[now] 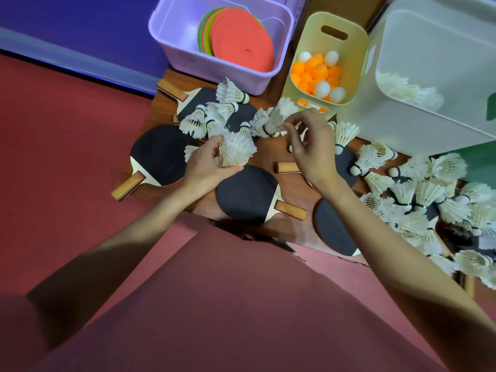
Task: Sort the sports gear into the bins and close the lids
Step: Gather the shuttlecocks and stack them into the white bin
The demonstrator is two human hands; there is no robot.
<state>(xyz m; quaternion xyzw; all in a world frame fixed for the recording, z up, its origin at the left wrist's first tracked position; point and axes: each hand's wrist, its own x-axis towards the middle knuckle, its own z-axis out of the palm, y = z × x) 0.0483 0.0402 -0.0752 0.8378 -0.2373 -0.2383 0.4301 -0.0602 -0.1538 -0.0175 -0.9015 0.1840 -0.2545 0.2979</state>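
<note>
the left hand [205, 167] is curled round a nested bunch of feathered shuttlecocks [236, 150], their frayed white skirts fanning out above the thumb, while the right hand [312, 146] pinches the feather edge of another shuttlecock [275, 120] between thumb and fingertips, its black-banded cork end pointing down and left; the two hands are apart, with a strip of wood-grain table [287, 181] showing between them. several table tennis paddles lie flat on that table, matte black rubber faces up with pale wooden blades and tan block handles: one paddle [158, 159] under the left wrist with its handle hanging over the table edge, another [247, 193] near the front edge between the forearms. more loose shuttlecocks [214, 114] are scattered over the paddles behind the left hand, and a big ragged heap of shuttlecocks [426, 194] spreads to the right. at the back stand three open plastic bins: a lilac rectangular bin [171, 53] holding a leaning stack of flat round marker discs [241, 40], the front one coral; a narrow cream bin [357, 49] with a slot handle, filled with smooth orange and white table tennis balls [319, 73]; and a large translucent white bin [397, 114] with shuttlecocks dimly visible through its wall. the floor [67, 130] is dull red
</note>
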